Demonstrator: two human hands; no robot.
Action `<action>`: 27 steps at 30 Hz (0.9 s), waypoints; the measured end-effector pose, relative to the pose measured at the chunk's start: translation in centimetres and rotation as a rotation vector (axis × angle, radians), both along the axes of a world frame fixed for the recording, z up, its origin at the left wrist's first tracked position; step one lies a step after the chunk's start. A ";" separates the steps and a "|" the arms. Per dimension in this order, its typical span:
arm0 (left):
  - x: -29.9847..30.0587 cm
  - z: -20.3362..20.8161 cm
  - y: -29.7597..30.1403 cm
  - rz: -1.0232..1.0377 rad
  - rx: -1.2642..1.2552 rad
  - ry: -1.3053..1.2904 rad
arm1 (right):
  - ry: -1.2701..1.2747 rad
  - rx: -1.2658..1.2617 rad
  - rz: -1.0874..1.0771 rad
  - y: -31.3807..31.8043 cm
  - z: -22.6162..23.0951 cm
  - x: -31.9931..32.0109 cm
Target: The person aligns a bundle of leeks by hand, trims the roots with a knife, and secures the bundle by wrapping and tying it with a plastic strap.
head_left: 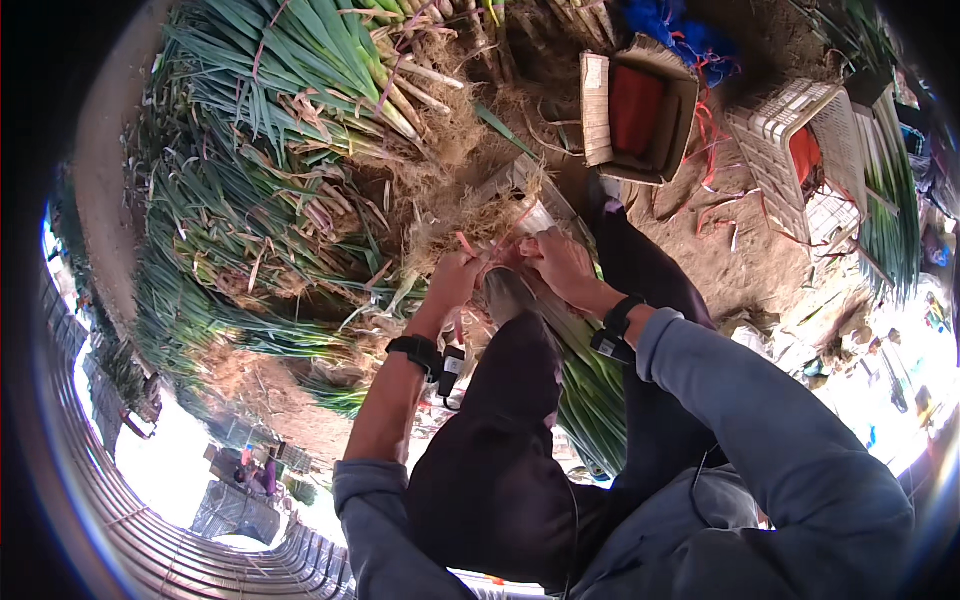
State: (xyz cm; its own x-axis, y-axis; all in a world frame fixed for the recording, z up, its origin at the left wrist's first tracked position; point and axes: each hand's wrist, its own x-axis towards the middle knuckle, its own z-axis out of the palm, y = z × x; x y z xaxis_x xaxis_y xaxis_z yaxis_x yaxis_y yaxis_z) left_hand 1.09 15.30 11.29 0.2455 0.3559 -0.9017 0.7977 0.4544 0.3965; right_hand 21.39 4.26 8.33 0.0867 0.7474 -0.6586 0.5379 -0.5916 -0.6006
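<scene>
A bundle of long green onions (592, 400) lies between my knees, roots away from me and green leaves towards me. A thin pink tie (492, 252) runs across its white stalks near the roots. The fingers of my left hand (455, 282) are closed on the tie at the bundle's left side. My right hand (562, 266) pinches the tie on the right, close against the stalks. Its fingertips are partly hidden, and I cannot tell whether the tie is knotted.
Large heaps of green onions (270, 90) cover the left and far ground. At the far right are an open cardboard box (597, 110), a plastic crate (765, 130), blue netting (690, 40) and loose red strings (712, 140). More green onions (890, 200) lie beyond the crate.
</scene>
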 end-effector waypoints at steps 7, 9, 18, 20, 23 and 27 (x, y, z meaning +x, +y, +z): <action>-1.5 -0.8 -0.4 0.327 -0.181 -0.106 | 0.122 -0.040 0.009 0.9 -1.7 0.3; -2.2 -0.9 -0.7 0.644 -0.401 -0.279 | 0.022 -0.066 0.118 2.0 -1.2 0.1; -2.5 -0.7 -4.9 0.945 -0.333 -0.346 | 0.935 -0.607 -0.348 5.5 4.2 -4.1; -1.4 -0.7 -4.7 1.096 -0.251 -0.451 | 1.129 -0.763 -0.639 4.8 2.2 -3.1; -2.3 0.6 -5.3 1.161 -0.346 -0.440 | 1.014 -0.838 -0.610 5.8 5.6 -5.0; -2.0 -1.1 -5.2 1.080 -0.268 -0.467 | 1.153 -0.807 -0.700 5.1 4.5 -4.3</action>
State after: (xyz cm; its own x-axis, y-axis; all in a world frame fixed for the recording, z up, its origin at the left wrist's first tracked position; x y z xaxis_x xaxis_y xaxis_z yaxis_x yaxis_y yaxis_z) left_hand -0.87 10.05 10.18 0.2589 0.3935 -0.8821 -0.2396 0.9109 0.3360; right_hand 17.13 9.39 12.81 -0.5598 0.2076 -0.8022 -0.4773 -0.8721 0.1073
